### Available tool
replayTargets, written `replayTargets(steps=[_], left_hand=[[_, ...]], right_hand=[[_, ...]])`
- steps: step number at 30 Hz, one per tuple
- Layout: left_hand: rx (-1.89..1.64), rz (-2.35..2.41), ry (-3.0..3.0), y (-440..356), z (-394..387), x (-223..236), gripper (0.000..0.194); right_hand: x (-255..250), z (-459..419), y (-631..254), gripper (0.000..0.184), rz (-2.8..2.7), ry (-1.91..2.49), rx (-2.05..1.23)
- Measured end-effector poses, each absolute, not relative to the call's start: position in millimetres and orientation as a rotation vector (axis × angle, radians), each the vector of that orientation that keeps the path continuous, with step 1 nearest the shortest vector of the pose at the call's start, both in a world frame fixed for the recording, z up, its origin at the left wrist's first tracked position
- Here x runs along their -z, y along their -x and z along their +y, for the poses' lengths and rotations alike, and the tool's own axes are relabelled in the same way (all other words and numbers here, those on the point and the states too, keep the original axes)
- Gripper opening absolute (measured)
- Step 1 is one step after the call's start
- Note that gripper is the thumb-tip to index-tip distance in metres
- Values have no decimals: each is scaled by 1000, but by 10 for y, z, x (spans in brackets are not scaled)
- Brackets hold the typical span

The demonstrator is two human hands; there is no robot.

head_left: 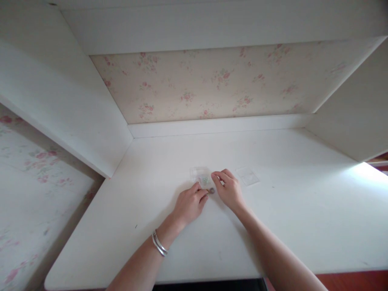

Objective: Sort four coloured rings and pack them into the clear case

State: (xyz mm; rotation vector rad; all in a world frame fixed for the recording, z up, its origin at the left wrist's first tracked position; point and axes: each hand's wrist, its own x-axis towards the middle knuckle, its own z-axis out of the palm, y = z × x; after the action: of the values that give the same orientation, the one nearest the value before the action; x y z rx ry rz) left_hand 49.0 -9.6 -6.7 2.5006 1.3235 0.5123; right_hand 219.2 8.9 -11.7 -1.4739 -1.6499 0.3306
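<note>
My left hand [190,203] is closed, its thumb and fingers pinching a small round grey piece [212,190] with a gold-coloured part by the fingertips. It is too small for me to name its kind. My right hand [228,188] is just to the right, thumb and forefinger pressed together; whatever is between them, if anything, is too small to make out. Just beyond both hands lies a small clear plastic box [197,173] with tiny greenish bits in it. A clear flat square lid or case [247,176] rests to the right of my right hand.
The white desk top [303,210] carries all of this. White side panels [69,101] and a low ledge [224,123] bound it, with flowered wallpaper [206,85] behind. A small dark mark [136,226] shows left of my left forearm, which wears silver bangles [159,243].
</note>
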Motion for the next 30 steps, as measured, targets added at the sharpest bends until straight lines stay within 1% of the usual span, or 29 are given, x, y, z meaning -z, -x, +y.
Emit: replayTargets(steps=[8,13,18,24,30], left_hand=[[-575,1323,-2412,-495,-96,75,25],[-744,1250,-2182,-470,-73,92,24],[-897,1243,-1953,-392,-13,-31,27],[-977,1335,-1920,-334,223,-119,30],[-1013,1456,-1970,-366,586,43,27]], right_hand=[[101,46,-2170,23,-1718,1422,-391],[81,41,-2220,21,-1799,1425,-429],[-7,5,-2274,14,-2015,1351,-411],[-73,-62,-2276,14,-2298,1338,-326],[-47,-59,-2285,15,-2415,1339,-269]])
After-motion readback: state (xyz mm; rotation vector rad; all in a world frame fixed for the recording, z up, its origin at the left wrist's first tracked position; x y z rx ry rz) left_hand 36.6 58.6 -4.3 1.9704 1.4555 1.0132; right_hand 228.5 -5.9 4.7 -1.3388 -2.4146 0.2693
